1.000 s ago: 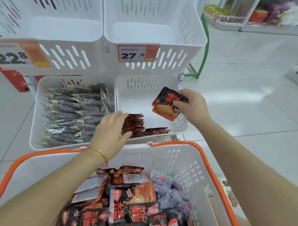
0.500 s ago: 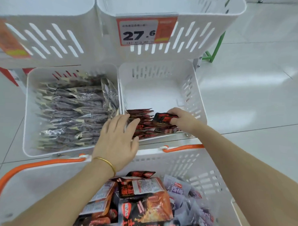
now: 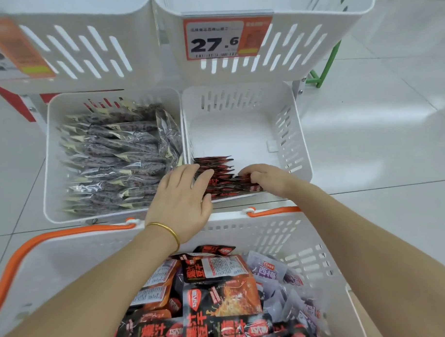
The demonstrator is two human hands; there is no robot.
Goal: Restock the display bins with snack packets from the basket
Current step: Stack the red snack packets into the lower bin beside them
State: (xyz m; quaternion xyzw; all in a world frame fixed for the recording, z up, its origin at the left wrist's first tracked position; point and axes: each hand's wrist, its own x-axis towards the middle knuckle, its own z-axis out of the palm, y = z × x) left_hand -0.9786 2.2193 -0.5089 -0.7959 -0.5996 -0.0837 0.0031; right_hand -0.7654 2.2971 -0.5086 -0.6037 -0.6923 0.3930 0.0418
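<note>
**A:** While both arms reach up from the bottom of the frame, where do the hands end up?

**B:** Both are at the lower right bin (image 3: 301,146), the white slotted one at centre frame. A short row of red-and-black packets (image 3: 220,165) stands on edge against its near wall.

**A:** What is the left hand doing?

**B:** The left hand (image 3: 182,199) lies flat just left of centre. Its fingers are straight and a little spread, with the tips resting on the left end of that row. A gold bangle (image 3: 166,230) circles the wrist.

**A:** And the right hand?

**B:** The right hand (image 3: 265,178) is just right of centre. Its fingers curl down over the top edges of the packets at the row's right end, pinching them.

**A:** Where is the basket?

**B:** The basket (image 3: 252,228) is white with an orange handle (image 3: 21,252) and fills the bottom of the frame. Its far wall sits just below the bin. It holds heaped packets (image 3: 219,296) in the same red and black. Pale purple packets (image 3: 269,270) lie to the right of them.

**A:** What else is around?

**B:** At centre left, side by side with the first bin, the lower left bin (image 3: 50,162) is packed with rows of dark clear-wrapped packets (image 3: 110,159). Two upper bins (image 3: 296,50) run across the top. The right one has a price tag (image 3: 221,38) reading 27.6. Pale floor tiles (image 3: 394,136) fill the right side.
</note>
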